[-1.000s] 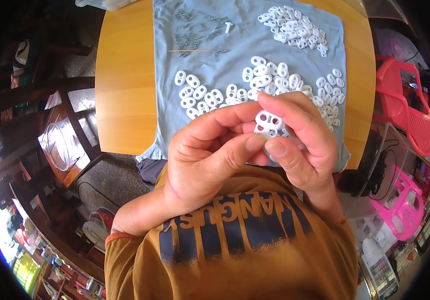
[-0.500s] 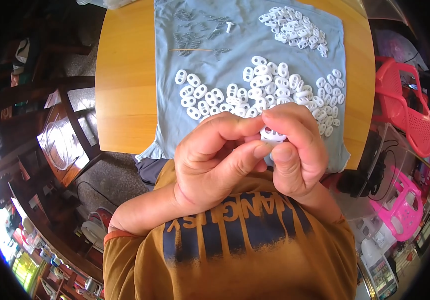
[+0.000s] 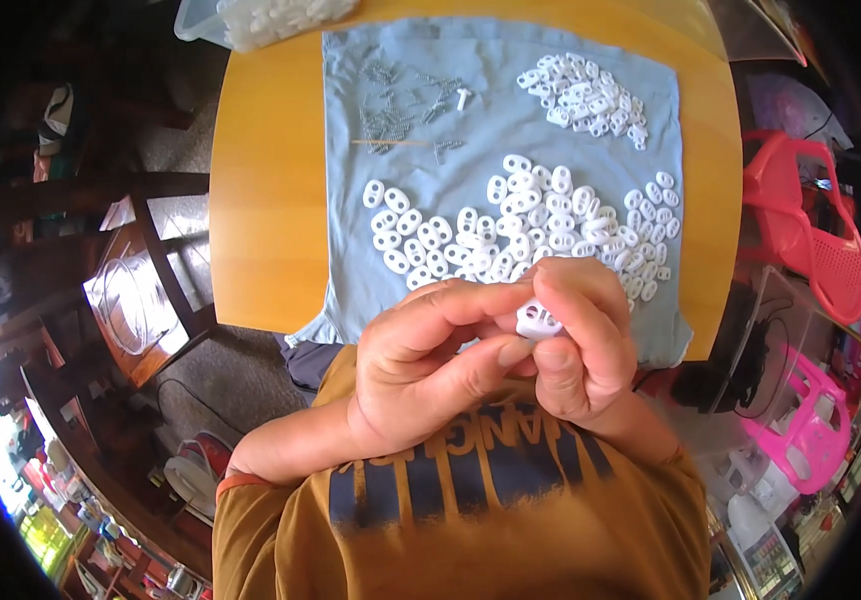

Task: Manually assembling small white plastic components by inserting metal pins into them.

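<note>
Above the near edge of a blue cloth (image 3: 411,65), both hands pinch one white plastic cord lock (image 3: 538,320), an oval piece with holes in its upper face. My left hand (image 3: 416,360) is closed, with thumb and fingertips at the piece's left side. My right hand (image 3: 591,345) is closed too, its thumb and curled forefinger on the right side. The fingers cover part of the piece. Just beyond the hands, many similar white oval two-hole pieces (image 3: 556,205) lie in a loose heap. Small metal springs (image 3: 386,125) are scattered at the far left of the cloth.
A pile of smaller white pieces (image 3: 586,95) sits far right, and small ovals (image 3: 654,215) lie by the right edge. Near the springs are a white T-shaped piece (image 3: 463,99) and a thin stick (image 3: 391,142). A clear box (image 3: 286,20) stands on the wooden table (image 3: 266,190). Pink chairs (image 3: 801,210) stand right.
The view has shifted, so the table and cloth sit lower and more of the clear box shows. Both hands keep their pinch; the cord lock has turned slightly, showing more of its holes.
</note>
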{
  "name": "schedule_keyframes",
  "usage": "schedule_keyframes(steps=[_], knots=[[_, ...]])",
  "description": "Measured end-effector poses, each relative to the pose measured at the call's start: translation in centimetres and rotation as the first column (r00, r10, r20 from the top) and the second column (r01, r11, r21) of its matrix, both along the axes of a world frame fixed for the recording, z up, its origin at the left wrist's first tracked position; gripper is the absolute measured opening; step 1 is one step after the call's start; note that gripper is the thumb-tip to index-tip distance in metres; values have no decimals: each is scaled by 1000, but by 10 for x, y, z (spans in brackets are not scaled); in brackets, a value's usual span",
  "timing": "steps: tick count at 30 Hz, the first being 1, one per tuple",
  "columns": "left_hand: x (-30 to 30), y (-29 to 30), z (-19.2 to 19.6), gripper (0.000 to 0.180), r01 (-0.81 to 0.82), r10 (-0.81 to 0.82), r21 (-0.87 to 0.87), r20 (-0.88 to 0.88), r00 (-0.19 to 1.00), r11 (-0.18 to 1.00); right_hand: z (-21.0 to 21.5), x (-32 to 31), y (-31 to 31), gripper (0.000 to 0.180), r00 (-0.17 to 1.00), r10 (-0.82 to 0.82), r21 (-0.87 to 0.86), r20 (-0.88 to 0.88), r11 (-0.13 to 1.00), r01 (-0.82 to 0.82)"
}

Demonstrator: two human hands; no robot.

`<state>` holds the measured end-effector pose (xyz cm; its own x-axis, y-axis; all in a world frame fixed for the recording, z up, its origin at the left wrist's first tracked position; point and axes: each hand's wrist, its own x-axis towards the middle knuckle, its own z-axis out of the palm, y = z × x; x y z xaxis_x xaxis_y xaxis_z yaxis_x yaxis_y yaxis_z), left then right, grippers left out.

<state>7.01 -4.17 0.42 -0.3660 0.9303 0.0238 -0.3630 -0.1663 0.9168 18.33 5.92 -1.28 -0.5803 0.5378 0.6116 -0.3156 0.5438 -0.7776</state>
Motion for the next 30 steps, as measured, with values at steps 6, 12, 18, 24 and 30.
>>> schedule_keyframes(steps=[6, 12, 18, 24, 30], knots=[[-4, 7, 3, 18, 91, 2, -204, 414, 910, 975, 8, 5, 6, 36, 979, 33, 64, 199, 997, -47], [-69, 44, 25, 15, -157, 163, -120, 43, 986, 980, 6, 19, 1, 34, 964, -38, -133, 264, 988, 75], [-137, 80, 41, 24, -195, 206, -167, 49, 977, 967, 8, 25, -4, 24, 972, 53, -191, 229, 982, -9], [-72, 50, 12, 42, 23, -41, -391, -38, 998, 920, 4, 23, -2, 20, 962, 123, -201, 244, 977, -73], [-58, 48, -5, 26, -19, -38, -436, -122, 992, 900, -2, 16, -5, 21, 972, 180, -242, 149, 960, -141]])
